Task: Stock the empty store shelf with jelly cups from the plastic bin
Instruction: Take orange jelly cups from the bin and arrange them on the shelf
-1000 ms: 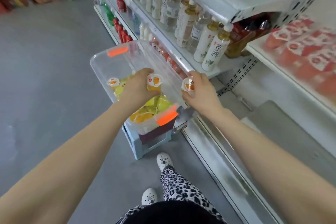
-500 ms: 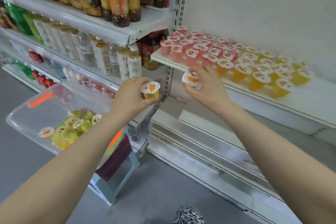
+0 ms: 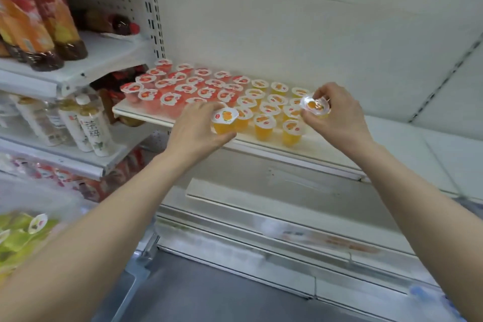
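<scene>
Right now, in the head view, the left hand [image 3: 194, 128] has its grip clamped round an orange jelly cup [image 3: 224, 120], upright, at the front lip of the shelf [image 3: 326, 149] and just beside the front row of orange cups [image 3: 264, 110]. The right hand [image 3: 337, 117] pinches a second cup [image 3: 313, 107], tilted with its lid toward the camera, over the right end of those rows. Red cups [image 3: 177, 86] fill the left part. The plastic bin [image 3: 23, 232] sits blurred at lower left, greenish cups inside. My worry is the crowding: the front row stands near the edge, so a knuckle brushing it could push a cup off. The tilted cup, set down aslant, might topple and knock its neighbours over.
</scene>
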Demonstrator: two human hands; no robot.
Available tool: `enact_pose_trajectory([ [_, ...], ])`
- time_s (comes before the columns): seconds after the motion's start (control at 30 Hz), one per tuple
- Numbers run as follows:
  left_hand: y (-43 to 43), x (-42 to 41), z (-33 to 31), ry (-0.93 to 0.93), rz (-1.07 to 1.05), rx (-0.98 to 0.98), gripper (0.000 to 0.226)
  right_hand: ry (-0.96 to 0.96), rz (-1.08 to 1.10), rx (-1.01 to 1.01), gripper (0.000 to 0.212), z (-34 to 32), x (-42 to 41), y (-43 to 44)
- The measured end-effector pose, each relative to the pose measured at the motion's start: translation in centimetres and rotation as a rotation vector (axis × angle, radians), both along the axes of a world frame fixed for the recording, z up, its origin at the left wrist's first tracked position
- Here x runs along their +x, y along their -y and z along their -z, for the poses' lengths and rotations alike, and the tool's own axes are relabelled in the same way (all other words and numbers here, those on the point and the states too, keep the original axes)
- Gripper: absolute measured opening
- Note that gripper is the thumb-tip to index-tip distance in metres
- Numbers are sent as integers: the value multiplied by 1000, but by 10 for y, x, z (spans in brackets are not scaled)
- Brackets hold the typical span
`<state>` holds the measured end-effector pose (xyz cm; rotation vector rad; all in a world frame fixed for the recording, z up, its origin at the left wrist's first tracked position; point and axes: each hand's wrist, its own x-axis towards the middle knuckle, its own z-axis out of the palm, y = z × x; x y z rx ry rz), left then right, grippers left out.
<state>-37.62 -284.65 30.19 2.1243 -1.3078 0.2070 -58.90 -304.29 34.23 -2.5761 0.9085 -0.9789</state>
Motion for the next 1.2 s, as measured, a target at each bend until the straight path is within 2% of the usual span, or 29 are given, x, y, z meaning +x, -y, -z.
enact_pose_trajectory([
  [0.2,46,-34,-7,-6,0,-6,64,-173,116,150,28,17,-38,66],
  [0.43,62,-56,-2,14,-42,28,65,-289,28,217,28,55,-26,85],
  [0.87,70,-69,0,29,-50,30,64,-191,-53,125,26,70,-9,105],
  [1.2,124,-110,-8,129,109,0,67,-341,-137,-135,37,53,-37,119],
])
